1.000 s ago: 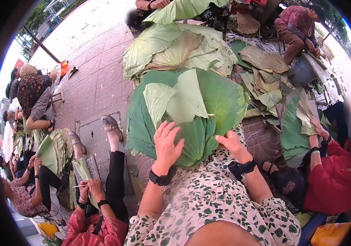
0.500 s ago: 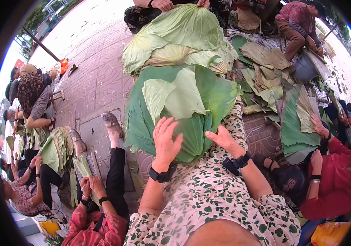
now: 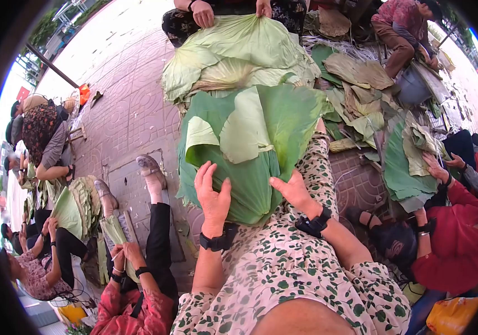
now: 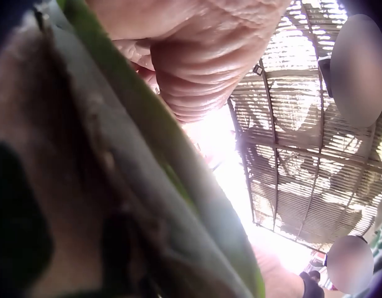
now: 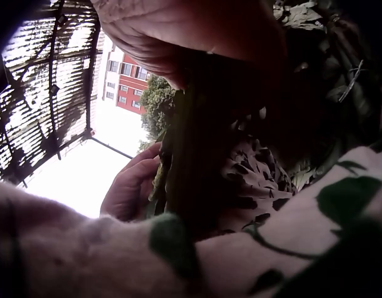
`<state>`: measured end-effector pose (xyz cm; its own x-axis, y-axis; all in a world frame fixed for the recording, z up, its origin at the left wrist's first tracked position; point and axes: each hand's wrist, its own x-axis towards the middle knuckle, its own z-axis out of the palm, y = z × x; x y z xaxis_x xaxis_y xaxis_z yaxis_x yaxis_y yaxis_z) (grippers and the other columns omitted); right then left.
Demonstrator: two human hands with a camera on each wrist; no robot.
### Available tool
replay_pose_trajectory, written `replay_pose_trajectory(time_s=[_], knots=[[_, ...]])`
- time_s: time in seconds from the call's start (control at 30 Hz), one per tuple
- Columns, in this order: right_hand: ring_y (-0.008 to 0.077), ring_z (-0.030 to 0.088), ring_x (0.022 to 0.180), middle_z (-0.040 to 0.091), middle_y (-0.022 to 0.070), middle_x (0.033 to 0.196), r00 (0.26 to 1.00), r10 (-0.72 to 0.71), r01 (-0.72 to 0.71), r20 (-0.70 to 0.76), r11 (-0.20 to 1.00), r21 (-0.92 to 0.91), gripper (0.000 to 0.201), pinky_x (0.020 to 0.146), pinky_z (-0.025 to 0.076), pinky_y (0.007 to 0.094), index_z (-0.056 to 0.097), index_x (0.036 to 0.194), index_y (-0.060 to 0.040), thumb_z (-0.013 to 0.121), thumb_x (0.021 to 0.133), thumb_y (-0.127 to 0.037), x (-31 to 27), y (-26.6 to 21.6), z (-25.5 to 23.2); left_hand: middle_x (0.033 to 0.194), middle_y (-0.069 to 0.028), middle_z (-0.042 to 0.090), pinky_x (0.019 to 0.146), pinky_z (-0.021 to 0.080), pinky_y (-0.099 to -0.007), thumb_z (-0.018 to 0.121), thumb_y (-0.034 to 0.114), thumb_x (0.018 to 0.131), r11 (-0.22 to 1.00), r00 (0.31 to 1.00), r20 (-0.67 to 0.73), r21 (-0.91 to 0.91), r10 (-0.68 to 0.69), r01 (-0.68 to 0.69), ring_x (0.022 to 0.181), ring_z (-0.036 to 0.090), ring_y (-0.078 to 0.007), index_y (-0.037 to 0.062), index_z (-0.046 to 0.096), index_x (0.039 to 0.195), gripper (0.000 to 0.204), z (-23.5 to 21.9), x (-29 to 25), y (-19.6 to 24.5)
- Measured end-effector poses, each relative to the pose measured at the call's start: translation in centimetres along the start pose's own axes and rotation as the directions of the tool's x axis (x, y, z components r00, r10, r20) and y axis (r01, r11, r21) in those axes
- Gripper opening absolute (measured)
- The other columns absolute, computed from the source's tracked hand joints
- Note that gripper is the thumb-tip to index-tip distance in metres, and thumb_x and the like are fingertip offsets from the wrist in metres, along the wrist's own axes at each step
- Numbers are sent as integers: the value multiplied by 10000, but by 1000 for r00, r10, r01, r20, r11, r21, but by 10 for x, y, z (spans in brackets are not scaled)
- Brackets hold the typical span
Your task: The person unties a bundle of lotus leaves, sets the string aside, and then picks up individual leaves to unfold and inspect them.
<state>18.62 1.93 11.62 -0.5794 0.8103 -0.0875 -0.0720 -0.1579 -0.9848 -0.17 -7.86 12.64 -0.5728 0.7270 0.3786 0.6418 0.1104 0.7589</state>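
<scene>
A large green lotus leaf [image 3: 244, 187] lies folded over the lap, its pleated lower part narrowing towards the body. On it are a pale green leaf flap [image 3: 244, 125] and a smaller one [image 3: 200, 133] curling up at its lower edge. My left hand [image 3: 213, 196] rests on the leaf's left side, fingers extended and thumb apart. At the right edge, my right hand [image 3: 295, 192] grips the leaf, thumb on top and fingers hidden beneath. In the left wrist view, layered leaf edges [image 4: 135, 155] pass close under the palm. The right wrist view shows the leaf's edge dark.
Just ahead, a person's hands [image 3: 203, 14] hold a broad pale leaf [image 3: 256, 42] over a leaf pile. Dried leaves [image 3: 359, 72] and a grey bucket [image 3: 414, 86] lie to the right. Other people sit close on both sides, one holding a green leaf [image 3: 403, 162].
Both my hands have shifted left, the right one inward along the leaf. The smaller flap has curled up. Opposite, the person has drawn the broad pale leaf out over the pile.
</scene>
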Motion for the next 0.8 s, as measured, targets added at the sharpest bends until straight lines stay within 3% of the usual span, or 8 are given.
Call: replay_pose_trajectory(time_s=[0.17,0.23,0.37,0.53,0.67,0.73,0.77,0.8], knots=[[136,549,938,600,78,1056,999,-32,33,22,998,-47,356,858,430,282,513,1155,33,585,822,-67,-2,-3,6,1148,-133,542,941,370,-390,662,66,696,995,999,27,92,35,-38,1075,485,-314,20,550,1096,418,-8,15,4],[135,551,930,602,77,1051,999,-40,41,20,997,-71,346,854,430,280,520,1147,35,585,822,-66,-3,-9,7,1117,-132,553,915,381,-392,670,91,697,988,994,102,155,-41,25,1029,502,-317,24,554,1092,417,-11,25,11],[132,549,928,604,69,1041,999,-36,36,0,999,-25,322,849,431,278,528,1135,35,570,828,-53,-5,-9,8,1122,-133,548,921,378,-398,678,100,692,993,990,137,114,-45,30,1034,498,-314,26,554,1098,431,-9,34,16],[129,547,931,601,64,1047,999,-35,35,-17,999,12,313,848,431,278,526,1136,34,556,832,-38,-5,-4,6,1178,-134,527,932,383,-379,686,103,679,974,981,168,187,98,-130,1078,479,-311,25,554,1111,458,-5,31,21],[131,547,939,600,65,1056,999,-39,39,-12,998,39,316,850,431,277,525,1140,33,553,832,-32,-4,-1,6,1196,-132,521,935,386,-364,688,109,682,982,963,251,132,97,-133,1102,472,-301,23,560,1109,454,-17,28,19],[132,548,940,600,65,1058,998,-51,52,-20,998,37,316,850,431,277,525,1140,32,552,832,-30,-4,0,6,1168,-128,546,931,391,-355,690,131,705,988,928,366,-104,-72,117,1091,492,-276,15,560,1121,451,-29,28,21],[132,550,937,603,65,1054,998,-55,55,-26,998,28,312,847,433,278,528,1137,33,550,833,-33,-4,1,6,1168,-128,546,931,391,-355,690,131,705,988,927,367,-102,-72,117,1091,492,-276,15,560,1121,451,-32,30,21],[133,551,934,605,65,1051,998,-58,59,-31,998,20,309,844,435,279,530,1135,33,548,835,-36,-5,1,6,1145,-125,562,913,403,-349,690,144,717,970,907,397,-130,-139,205,1068,511,-262,11,554,1137,461,-35,32,20]])
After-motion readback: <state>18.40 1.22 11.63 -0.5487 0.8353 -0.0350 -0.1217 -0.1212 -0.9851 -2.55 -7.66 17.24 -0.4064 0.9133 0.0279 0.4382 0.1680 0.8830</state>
